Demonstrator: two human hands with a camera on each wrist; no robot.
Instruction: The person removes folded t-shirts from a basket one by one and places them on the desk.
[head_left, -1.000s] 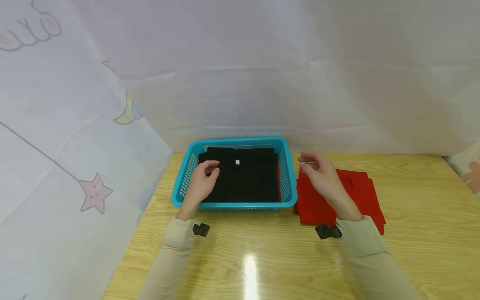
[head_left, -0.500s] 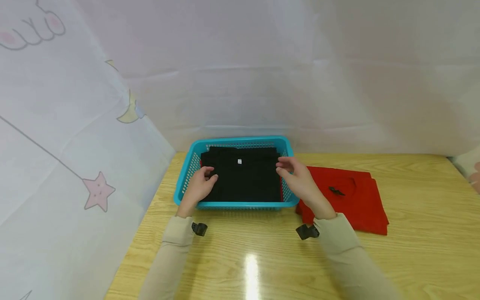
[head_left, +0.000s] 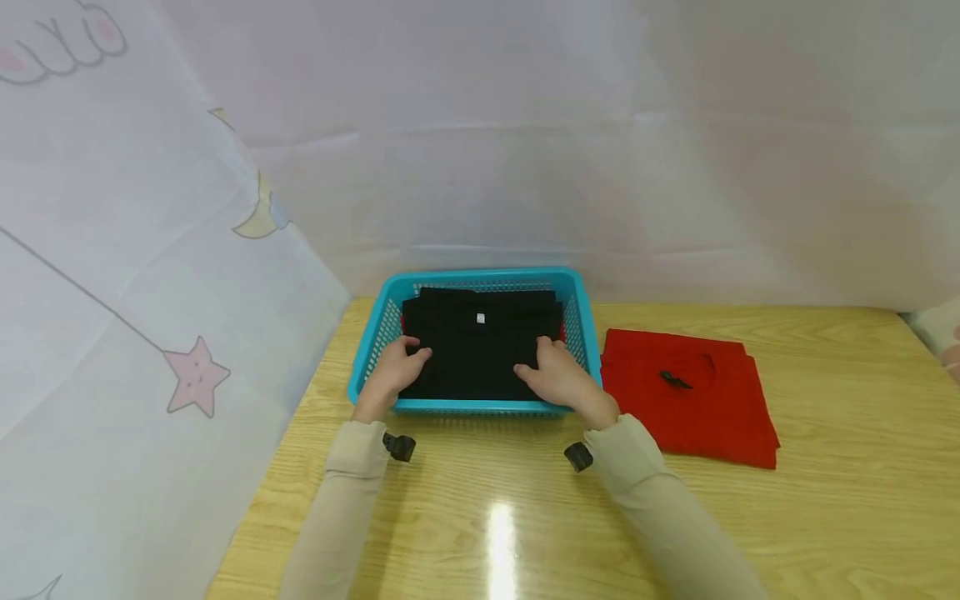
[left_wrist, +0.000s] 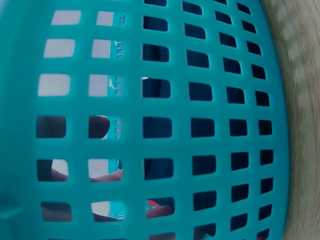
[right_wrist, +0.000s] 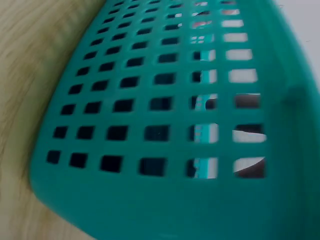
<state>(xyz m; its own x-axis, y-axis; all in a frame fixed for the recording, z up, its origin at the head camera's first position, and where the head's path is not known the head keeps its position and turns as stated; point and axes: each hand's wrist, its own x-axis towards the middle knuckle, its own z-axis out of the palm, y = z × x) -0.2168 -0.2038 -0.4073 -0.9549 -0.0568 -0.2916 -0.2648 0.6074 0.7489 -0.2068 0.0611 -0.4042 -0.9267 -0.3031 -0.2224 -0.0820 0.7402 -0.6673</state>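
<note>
A folded black garment (head_left: 468, 362) with a small white label (head_left: 481, 318) lies in a blue plastic basket (head_left: 480, 407). A bit of red cloth (head_left: 562, 332) shows beneath its right edge. My left hand (head_left: 392, 371) reaches over the basket's left front corner, thumb and fingers apart, at the garment's left side. At the right front part, my right hand (head_left: 557, 375) is low over the black cloth with thumb and fingers spread; firm contact is hard to tell. Both wrist views show mostly the perforated basket wall (left_wrist: 131, 105), with fingers seen only in scraps through the holes.
Right of the basket, a folded red garment (head_left: 708, 417) with a dark print (head_left: 675, 380) lies on the wooden table (head_left: 457, 517). A pale cloth backdrop (head_left: 495, 192) hangs behind the table and along its left side.
My right hand has moved left and down, from above the red garment into the basket over the black one. The left hand has shifted only slightly. The red garment's print is now uncovered.
</note>
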